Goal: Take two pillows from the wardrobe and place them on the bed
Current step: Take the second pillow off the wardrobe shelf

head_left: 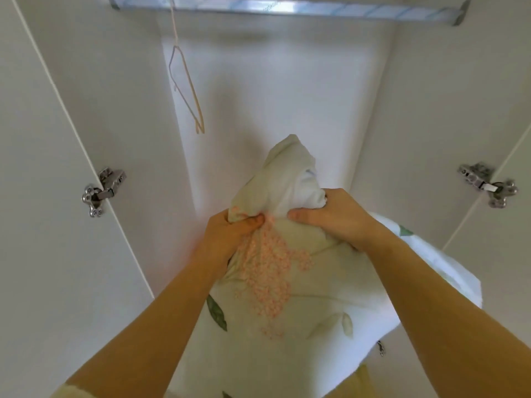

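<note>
Pillow [287, 282], cream with pink blossom clusters and green leaves printed on it, stands on end in the lower middle of the open wardrobe [273, 90], its gathered top corner pointing up toward the back panel. The left hand [230, 234] clenches a bunch of the cover at the pillow's upper left, fingers curled tight into the fabric and the thumb pressed over the fold. The right hand [330, 216] grips the upper right of the same bunched end, fingers closed around a wad of white and cream cloth. A second pillow [448, 271], whiter with a green leaf visible, lies just behind and to the right of the first, touching it and partly hidden by the right forearm. Above, a metal rail [287, 8] runs across the top edge of the wardrobe, and a thin pale hanger [186, 87] hangs from its left end. Metal hinges [103, 191] show on both open doors, one at each side.
</note>
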Motion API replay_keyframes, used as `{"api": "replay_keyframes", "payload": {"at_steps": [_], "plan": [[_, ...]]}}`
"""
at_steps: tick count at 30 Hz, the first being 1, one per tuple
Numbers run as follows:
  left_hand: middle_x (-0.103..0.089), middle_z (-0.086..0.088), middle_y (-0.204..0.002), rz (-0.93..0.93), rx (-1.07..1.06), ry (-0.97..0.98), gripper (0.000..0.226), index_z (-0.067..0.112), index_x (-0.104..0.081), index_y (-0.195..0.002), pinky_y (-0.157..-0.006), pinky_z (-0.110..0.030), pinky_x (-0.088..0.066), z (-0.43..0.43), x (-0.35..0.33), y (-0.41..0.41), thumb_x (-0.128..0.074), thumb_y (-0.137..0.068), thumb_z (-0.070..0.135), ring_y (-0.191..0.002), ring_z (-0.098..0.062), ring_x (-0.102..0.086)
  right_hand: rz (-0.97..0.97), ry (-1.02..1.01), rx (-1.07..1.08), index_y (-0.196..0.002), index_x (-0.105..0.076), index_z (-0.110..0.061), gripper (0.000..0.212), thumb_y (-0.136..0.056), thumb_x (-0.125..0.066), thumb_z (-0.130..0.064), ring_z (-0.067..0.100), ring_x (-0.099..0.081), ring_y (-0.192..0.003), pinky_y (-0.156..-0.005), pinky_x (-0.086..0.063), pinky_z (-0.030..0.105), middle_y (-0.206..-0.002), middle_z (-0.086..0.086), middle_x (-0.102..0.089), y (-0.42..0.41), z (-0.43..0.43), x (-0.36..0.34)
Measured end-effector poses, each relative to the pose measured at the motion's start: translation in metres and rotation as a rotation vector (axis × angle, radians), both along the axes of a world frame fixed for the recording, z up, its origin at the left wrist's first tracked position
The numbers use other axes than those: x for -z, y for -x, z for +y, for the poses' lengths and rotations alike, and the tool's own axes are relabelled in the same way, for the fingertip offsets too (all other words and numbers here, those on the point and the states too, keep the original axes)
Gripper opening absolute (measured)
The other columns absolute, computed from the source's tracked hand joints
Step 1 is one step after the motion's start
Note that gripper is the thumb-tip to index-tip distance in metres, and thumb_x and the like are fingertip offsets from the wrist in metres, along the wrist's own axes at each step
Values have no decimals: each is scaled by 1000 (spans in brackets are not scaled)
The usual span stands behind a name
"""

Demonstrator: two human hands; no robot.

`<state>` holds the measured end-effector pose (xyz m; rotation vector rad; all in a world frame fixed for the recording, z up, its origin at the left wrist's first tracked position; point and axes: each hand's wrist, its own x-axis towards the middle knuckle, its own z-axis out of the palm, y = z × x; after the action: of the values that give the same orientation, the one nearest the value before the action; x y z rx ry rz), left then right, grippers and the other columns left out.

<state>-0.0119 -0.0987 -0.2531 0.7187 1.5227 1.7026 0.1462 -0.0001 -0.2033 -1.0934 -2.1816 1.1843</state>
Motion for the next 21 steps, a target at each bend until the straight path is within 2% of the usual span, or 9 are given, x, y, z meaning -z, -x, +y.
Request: {"api": "replay_keyframes", "payload": {"at_steps": [2,5,8,11,13,14,17,21], "plan": [[-74,0,-82,46,-6,23,16,20,-69,-87,-75,-33,-56,-7,18,-2,-72,-74,11,-80,-19,-69,-30,14,23,-87,-67,-21,26,-69,-78,-37,20,-68,-87,-81,-56,40,-91,3,-72,-1,-6,17],[-70,7,-78,96,-41,44,21,25,-65,-83,-64,-17,-54,-18,42,-12,-68,-78,5,-73,-8,-65,-67,25,14,-88,-66,-19,28,-71,-76,-38,15,-64,-84,-78,-54,34,-85,-3,-69,-6,-16,41],[-62,10,-85,158,-77,122,27,23,-58,-95,-55,-6,-48,-25,60,-23,-67,-78,4,-77,-4,-58,-94,51,-12,-86,-62,-23,22,-75,-73,-38,11,-60,-81,-76,-50,29,-80,-11,-62,-13,-25,63],[-59,5,-100,235,-142,234,45,20,-52,-117,-63,-13,-43,-32,73,-37,-65,-77,4,-88,-12,-55,-114,69,-51,-81,-58,-25,18,-78,-70,-37,17,-60,-85,-81,-50,33,-78,-12,-59,-19,-33,81],[-54,4,-112,262,-192,271,56,20,-46,-128,-66,-13,-40,-39,79,-46,-62,-77,2,-92,-11,-52,-111,79,-96,-79,-55,-28,14,-81,-68,-36,19,-59,-88,-82,-49,34,-80,-11,-58,-19,-39,88],[-52,3,-114,268,-217,289,57,19,-45,-130,-68,-14,-40,-45,81,-50,-60,-78,1,-93,-10,-51,-126,77,-125,-84,-58,-25,12,-82,-66,-35,21,-59,-90,-85,-49,35,-84,-7,-61,-18,-42,90],[-54,3,-117,294,-315,365,51,20,-46,-129,-84,-24,-39,-69,88,-58,-59,-82,5,-104,-14,-50,-165,35,-214,-102,-63,-12,29,-84,-62,-34,28,-61,-97,-90,-49,42,-101,8,-66,-10,-53,96],[-58,7,-111,284,-470,432,35,23,-53,-120,-87,-29,-43,-115,92,-63,-58,-87,14,-102,-16,-55,-196,-2,-354,-100,-65,-13,31,-80,-63,-37,29,-63,-92,-86,-51,45,-98,9,-69,11,-74,113]]}}
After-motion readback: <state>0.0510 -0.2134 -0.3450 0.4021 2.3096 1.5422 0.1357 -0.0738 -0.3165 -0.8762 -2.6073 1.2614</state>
